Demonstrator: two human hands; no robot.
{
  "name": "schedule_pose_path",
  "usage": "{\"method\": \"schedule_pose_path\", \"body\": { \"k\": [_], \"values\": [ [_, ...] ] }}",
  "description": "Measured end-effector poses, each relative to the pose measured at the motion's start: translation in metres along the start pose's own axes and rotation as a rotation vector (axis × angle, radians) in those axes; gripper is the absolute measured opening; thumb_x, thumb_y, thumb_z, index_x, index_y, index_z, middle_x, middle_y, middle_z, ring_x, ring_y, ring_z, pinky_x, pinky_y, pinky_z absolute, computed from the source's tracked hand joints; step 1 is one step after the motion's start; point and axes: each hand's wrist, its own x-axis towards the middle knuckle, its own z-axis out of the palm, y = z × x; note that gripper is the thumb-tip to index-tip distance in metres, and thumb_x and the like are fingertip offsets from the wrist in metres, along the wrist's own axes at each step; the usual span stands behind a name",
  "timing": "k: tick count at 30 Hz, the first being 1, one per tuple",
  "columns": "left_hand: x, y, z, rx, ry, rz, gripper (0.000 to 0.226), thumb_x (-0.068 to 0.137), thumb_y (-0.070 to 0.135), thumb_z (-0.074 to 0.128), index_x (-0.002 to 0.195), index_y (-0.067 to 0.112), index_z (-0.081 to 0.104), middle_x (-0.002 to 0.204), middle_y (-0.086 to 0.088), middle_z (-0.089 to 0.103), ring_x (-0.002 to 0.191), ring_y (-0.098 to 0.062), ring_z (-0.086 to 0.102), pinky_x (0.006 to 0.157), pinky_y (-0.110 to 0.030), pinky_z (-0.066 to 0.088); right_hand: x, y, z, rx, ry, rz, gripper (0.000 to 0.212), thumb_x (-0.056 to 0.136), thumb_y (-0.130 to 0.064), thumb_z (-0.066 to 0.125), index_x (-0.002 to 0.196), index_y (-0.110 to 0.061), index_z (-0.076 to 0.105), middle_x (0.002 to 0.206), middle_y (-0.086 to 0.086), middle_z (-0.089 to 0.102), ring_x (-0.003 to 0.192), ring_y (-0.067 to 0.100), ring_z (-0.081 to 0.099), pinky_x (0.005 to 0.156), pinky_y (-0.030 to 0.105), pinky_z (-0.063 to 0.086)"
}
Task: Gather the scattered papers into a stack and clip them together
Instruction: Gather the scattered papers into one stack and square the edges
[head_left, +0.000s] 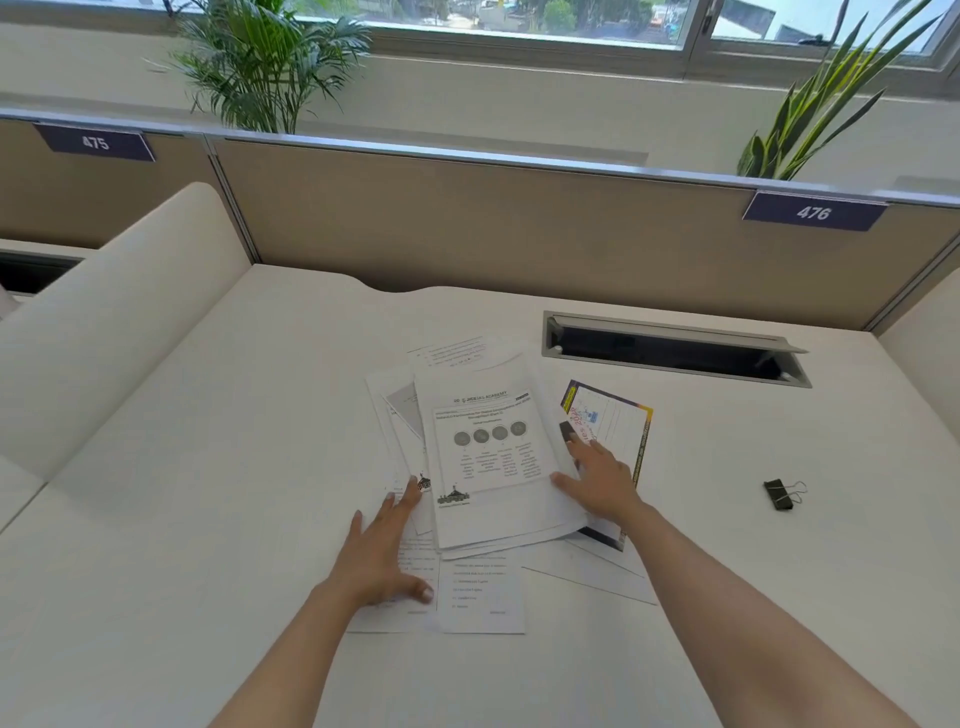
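Note:
Several printed white papers (483, 457) lie overlapping in a loose pile in the middle of the white desk (208, 467). The top sheet shows a heading and a row of grey circles. A coloured sheet with a purple and yellow border (618, 415) sticks out from under the pile at the right. My left hand (384, 551) lies flat, fingers spread, on the pile's lower left sheets. My right hand (597, 480) presses flat on the pile's right edge, over the coloured sheet. A black binder clip (779, 493) sits alone to the right, away from both hands.
A recessed cable slot with an open metal flap (670, 353) lies behind the pile at the right. A beige partition (519, 223) with tags 475 and 476 closes the desk's far edge. A white curved divider (119, 312) rises at the left. Plants stand behind the partition.

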Motion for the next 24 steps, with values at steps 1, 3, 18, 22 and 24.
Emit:
{"method": "schedule_pose_path", "body": {
  "k": [1,3,18,22,24],
  "values": [
    [0.0,0.0,0.0,-0.011,0.007,-0.001,0.149,0.039,0.064,0.078,0.13,0.048,-0.038,0.158,0.021,-0.006,0.142,-0.001,-0.017,0.117,-0.04,-0.014,0.002,0.0,0.003,-0.055,-0.052,-0.014,0.069,0.09,-0.053,0.049,0.149,-0.026,0.025,0.159,-0.003,0.022,0.148,0.023,0.013,0.115,0.049,0.014],
    [-0.001,0.0,0.0,-0.025,0.024,-0.021,0.153,0.037,0.066,0.078,0.132,0.041,-0.04,0.156,0.021,-0.015,0.142,-0.003,-0.019,0.117,-0.038,-0.014,0.003,-0.001,0.01,-0.133,-0.084,-0.032,0.07,0.091,-0.056,0.044,0.151,-0.027,0.02,0.159,-0.002,0.021,0.149,0.022,0.005,0.116,0.052,0.004],
    [-0.001,0.0,0.0,-0.002,0.049,-0.046,0.159,0.036,0.078,0.071,0.136,0.018,-0.037,0.156,0.013,-0.023,0.139,-0.006,-0.026,0.117,-0.037,-0.014,-0.074,0.004,0.052,0.105,0.092,-0.068,0.046,0.091,-0.052,0.049,0.136,-0.046,0.04,0.146,-0.025,0.039,0.149,0.013,0.008,0.116,0.048,-0.007],
    [0.004,0.002,-0.001,0.049,0.018,-0.047,0.162,0.034,0.074,0.074,0.141,0.02,-0.034,0.157,0.008,-0.025,0.143,-0.013,-0.025,0.117,-0.042,-0.014,-0.08,0.003,0.051,0.14,0.187,-0.041,0.042,0.092,-0.053,0.048,0.13,-0.036,0.048,0.139,-0.017,0.046,0.144,0.013,0.023,0.115,0.042,0.007],
    [0.007,0.007,0.0,0.051,0.016,-0.052,0.162,0.033,0.077,0.073,0.144,0.022,-0.032,0.158,0.005,-0.024,0.145,-0.018,-0.024,0.115,-0.044,-0.014,-0.077,0.001,0.045,0.256,0.262,0.021,0.043,0.091,-0.047,0.054,0.13,-0.028,0.05,0.133,-0.009,0.051,0.133,0.015,0.039,0.111,0.039,0.022]
  ]
}}
